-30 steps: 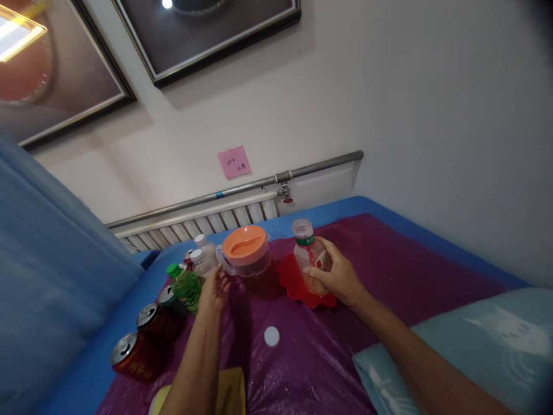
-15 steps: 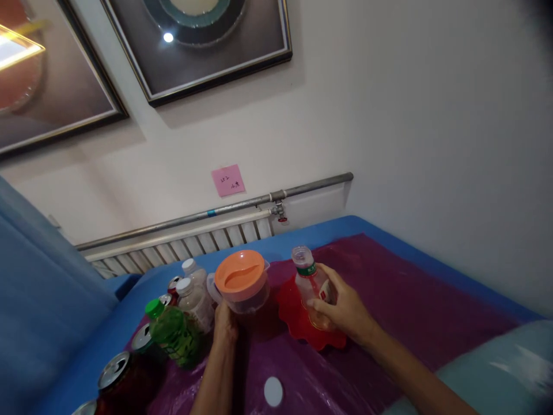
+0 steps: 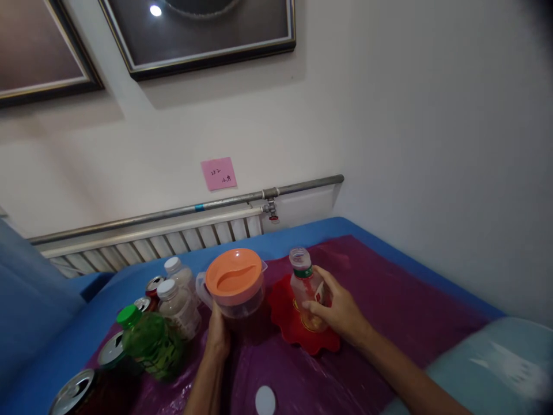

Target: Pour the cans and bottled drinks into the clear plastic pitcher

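Note:
My right hand point(image 3: 339, 311) is closed around a clear plastic bottle point(image 3: 307, 291) with a green neck band and no cap on its mouth. The bottle is upright over a red scalloped tray point(image 3: 287, 328); whether its base touches the tray is hard to tell. On the left, my left hand point(image 3: 219, 334) grips a clear pitcher point(image 3: 242, 311) low on its side by the handle, with some fingers hidden behind it. An orange lid point(image 3: 235, 276) covers the pitcher. A white bottle cap point(image 3: 265, 400) lies on the purple cloth in front.
Left of the pitcher stand two white-capped bottles point(image 3: 179, 311), a green bottle point(image 3: 151, 343) and several cans point(image 3: 78, 392). A purple sheet point(image 3: 367, 288) covers the blue table point(image 3: 337, 225). A radiator pipe point(image 3: 173, 216) runs along the wall behind.
My view has tilted down and shifted slightly, so things sit further left. Both hands keep their hold on the pitcher and the bottle.

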Action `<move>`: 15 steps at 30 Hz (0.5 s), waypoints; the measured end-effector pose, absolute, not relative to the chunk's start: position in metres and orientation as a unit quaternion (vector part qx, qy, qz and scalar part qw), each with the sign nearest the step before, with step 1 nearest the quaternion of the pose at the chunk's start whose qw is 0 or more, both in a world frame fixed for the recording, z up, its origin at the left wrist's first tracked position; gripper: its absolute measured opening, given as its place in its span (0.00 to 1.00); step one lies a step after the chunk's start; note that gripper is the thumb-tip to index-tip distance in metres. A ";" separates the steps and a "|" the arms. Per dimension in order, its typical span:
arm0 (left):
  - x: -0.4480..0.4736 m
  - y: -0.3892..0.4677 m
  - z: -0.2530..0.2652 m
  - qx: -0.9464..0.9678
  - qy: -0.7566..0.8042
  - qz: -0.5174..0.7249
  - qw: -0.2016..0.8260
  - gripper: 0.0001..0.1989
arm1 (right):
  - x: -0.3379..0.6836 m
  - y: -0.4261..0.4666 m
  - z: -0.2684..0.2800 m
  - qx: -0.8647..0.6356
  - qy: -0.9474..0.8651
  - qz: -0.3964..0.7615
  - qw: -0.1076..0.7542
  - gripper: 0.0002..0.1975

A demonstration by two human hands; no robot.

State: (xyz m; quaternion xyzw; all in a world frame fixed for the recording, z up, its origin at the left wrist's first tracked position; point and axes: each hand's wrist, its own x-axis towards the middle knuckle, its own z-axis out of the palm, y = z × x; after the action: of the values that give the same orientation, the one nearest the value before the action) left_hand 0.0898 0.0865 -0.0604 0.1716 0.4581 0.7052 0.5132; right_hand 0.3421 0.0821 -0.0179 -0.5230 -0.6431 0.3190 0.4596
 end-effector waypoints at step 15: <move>0.093 0.095 -0.054 0.094 0.453 0.726 0.510 0.18 | 0.343 0.075 -0.011 -0.521 -0.657 0.300 0.455 0.36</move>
State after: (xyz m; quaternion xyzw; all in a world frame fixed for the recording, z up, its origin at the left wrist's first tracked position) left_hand 0.0933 0.0950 -0.0545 0.0936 0.4527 0.7256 0.5098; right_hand 0.3430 0.0753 -0.0108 -0.5210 -0.6569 0.3003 0.4548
